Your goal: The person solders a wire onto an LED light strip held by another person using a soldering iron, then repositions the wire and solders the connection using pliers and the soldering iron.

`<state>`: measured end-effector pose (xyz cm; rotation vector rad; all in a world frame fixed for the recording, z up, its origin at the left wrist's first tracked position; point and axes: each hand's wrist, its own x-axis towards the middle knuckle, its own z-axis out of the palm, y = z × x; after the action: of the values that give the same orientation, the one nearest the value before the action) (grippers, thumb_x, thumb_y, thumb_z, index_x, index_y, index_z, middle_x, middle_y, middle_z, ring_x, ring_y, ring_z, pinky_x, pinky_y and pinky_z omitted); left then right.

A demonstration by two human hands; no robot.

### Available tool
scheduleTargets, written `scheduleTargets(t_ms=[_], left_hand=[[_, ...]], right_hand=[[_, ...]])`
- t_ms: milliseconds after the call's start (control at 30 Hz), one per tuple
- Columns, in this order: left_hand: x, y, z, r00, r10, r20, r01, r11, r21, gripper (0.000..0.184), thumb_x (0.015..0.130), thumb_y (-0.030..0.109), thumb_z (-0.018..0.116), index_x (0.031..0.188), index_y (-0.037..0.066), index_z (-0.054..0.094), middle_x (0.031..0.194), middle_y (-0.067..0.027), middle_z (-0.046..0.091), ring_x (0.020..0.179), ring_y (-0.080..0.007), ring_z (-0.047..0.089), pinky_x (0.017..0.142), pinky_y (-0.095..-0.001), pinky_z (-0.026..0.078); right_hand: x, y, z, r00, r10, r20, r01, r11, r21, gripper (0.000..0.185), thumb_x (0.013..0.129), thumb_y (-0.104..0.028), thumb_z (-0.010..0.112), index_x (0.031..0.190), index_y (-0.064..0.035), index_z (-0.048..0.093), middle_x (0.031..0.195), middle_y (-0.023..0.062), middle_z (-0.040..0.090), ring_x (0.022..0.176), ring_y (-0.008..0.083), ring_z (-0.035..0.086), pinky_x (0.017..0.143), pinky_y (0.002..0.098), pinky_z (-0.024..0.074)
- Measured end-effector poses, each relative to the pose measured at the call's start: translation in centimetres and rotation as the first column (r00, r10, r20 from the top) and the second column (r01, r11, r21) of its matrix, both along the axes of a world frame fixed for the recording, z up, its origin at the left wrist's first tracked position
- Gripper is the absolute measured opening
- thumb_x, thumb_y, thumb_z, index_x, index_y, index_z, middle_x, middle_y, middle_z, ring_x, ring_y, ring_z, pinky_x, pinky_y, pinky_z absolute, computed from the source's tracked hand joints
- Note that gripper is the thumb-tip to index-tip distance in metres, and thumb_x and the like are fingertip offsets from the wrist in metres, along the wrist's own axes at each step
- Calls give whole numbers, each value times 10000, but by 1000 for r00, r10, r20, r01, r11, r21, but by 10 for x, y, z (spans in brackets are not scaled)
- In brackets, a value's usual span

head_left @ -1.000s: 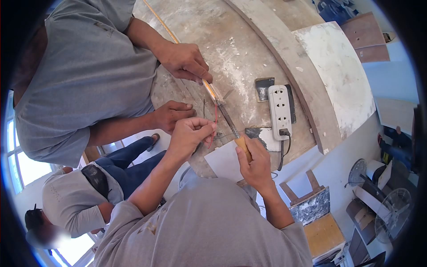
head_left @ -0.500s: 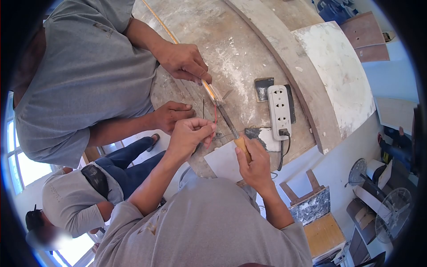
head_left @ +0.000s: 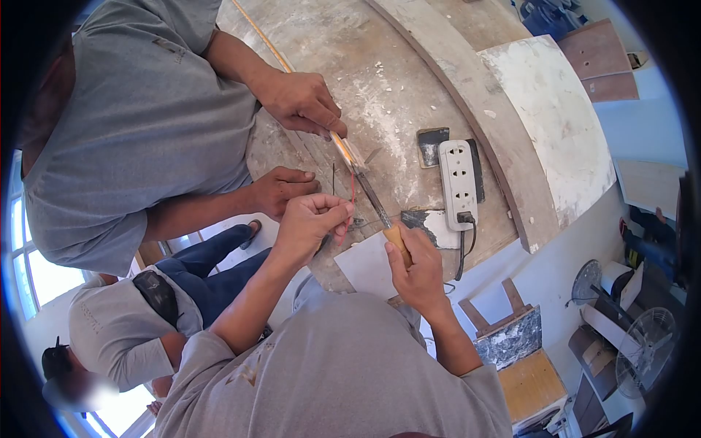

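Observation:
Between thumb and forefinger, my left hand (head_left: 310, 223) pinches a thin red wire (head_left: 353, 188). Its upper end reaches the end of a narrow LED strip (head_left: 342, 144), lit yellowish. My right hand (head_left: 418, 269) is wrapped round the wooden handle of a soldering iron (head_left: 377, 202). The iron's tip touches or lies very close to the strip's end, where the wire meets it; I cannot tell which. A co-worker's hand (head_left: 303, 102) presses the strip from above. That person's other hand (head_left: 283, 191) rests near my left hand, beside a thin dark wire (head_left: 334, 177).
A white power strip (head_left: 458, 182) with a black plug lies right of the iron, beside a small dark box (head_left: 432, 146). A long curved board (head_left: 467, 95) crosses the worktable (head_left: 387, 87). Another person (head_left: 139, 321) is at lower left. Fans (head_left: 646, 350) stand at right.
Almost nothing differs. The red wire near my left fingers has shifted slightly, and both hands keep nearly the same place.

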<state>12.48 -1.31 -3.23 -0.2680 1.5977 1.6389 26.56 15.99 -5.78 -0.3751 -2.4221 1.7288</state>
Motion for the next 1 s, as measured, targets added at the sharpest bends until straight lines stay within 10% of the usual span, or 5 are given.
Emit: scheduleTargets(t_ms=[1000], left_hand=[[1, 2, 2, 1000, 1, 1, -1, 1000, 7, 183, 947, 100, 732, 979, -73, 684, 815, -63, 680, 631, -85, 611, 546, -233, 509]], right_hand=[[0, 2, 3, 999, 17, 52, -16, 999, -27, 343, 942, -48, 645, 1270, 49, 617, 916, 208, 618, 803, 386, 628, 720, 425, 497]])
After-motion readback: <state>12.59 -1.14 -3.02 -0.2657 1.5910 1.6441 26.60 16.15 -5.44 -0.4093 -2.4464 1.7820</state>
